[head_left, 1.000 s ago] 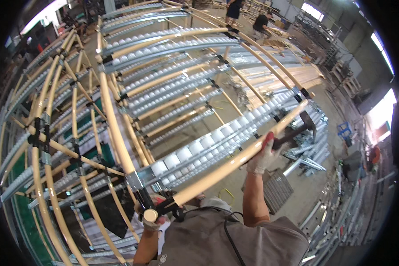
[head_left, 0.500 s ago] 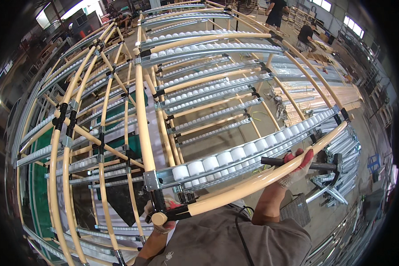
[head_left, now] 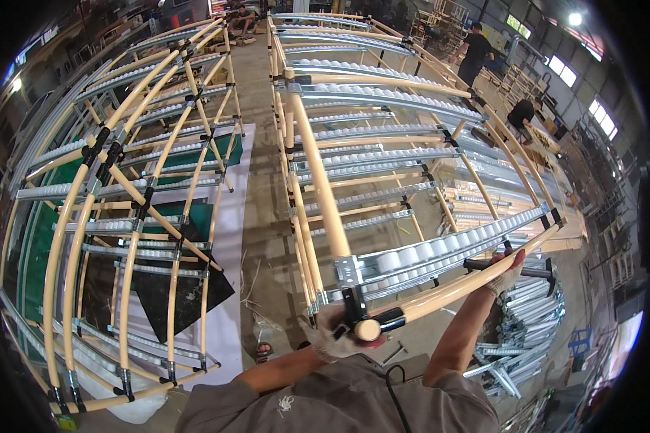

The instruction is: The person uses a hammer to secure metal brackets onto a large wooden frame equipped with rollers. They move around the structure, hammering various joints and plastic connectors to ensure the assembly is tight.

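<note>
My left hand (head_left: pixel 334 335), in a pale work glove with red on it, grips the black pipe joint (head_left: pixel 355 307) at the near corner of a rack. From this corner a beige pipe (head_left: pixel 448 289) runs right. Toward its far end my right hand (head_left: pixel 509 273), gloved alike, is closed round the pipe and a dark hammer (head_left: pixel 536 269), whose handle lies along the pipe; some fingers are hidden. Just beyond the pipe runs a metal roller track (head_left: pixel 455 247) with white wheels. A beige upright pipe (head_left: pixel 318 173) meets a metal bracket (head_left: pixel 349 271) above my left hand.
Another pipe rack (head_left: pixel 61 267) stands at left over a pale sheet (head_left: pixel 227 310) and a black panel (head_left: pixel 184 296). Metal parts (head_left: pixel 523 325) lie piled on the floor at right. Bundled beige pipes (head_left: pixel 469 206) lie beyond. Two people (head_left: pixel 477 54) are at far right, another far back.
My view has shifted left, so the held rack sits farther right and the aisle between racks shows. Both hands still grip the corner joint, pipe and hammer.
</note>
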A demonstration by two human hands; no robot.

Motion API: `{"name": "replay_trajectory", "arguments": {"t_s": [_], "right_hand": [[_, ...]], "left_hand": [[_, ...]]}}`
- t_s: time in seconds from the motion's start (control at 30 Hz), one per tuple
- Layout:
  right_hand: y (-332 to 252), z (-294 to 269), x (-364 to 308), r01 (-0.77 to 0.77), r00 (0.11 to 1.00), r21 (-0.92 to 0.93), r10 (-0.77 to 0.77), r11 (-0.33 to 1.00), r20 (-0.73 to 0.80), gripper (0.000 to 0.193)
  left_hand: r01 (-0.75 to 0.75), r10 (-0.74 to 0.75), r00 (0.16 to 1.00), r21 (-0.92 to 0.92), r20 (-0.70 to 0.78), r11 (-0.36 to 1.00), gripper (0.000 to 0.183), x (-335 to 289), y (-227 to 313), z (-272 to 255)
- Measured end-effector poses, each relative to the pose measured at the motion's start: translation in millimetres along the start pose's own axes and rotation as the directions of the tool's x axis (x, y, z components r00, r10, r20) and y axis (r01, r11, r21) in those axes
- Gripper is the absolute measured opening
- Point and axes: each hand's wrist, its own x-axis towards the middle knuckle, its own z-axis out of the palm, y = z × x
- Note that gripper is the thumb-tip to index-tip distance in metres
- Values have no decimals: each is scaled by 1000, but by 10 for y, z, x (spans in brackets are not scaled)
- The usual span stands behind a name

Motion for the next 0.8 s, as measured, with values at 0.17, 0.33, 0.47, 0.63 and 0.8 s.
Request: {"name": "replay_trajectory", "arguments": {"t_s": [0.17, 0.33, 0.47, 0.63, 0.8], "right_hand": [[58, -317, 1103, 8, 1000, -123, -5, 992, 24, 40], [7, -342, 1482, -53, 995, -156, 65, 986, 76, 47], [23, -393, 1557, -72, 995, -216, 84, 974, 47, 46], [-46, -315, 1396, -36, 993, -518, -27, 854, -114, 65], [-193, -568, 614, -61, 971, -674, -113, 736, -211, 61]], "left_hand": [[56, -56, 998, -9, 7, 998, 46, 302, -252, 860], [223, -204, 964, -102, 170, 969, 52, 437, -452, 1243], [208, -210, 922, 43, 324, 977, 53, 525, -558, 1227], [-22, -11, 886, 65, 464, 998, 65, 533, -844, 1048], [308, -69, 705, -217, 706, 926, 38, 989, -968, 732]]}}
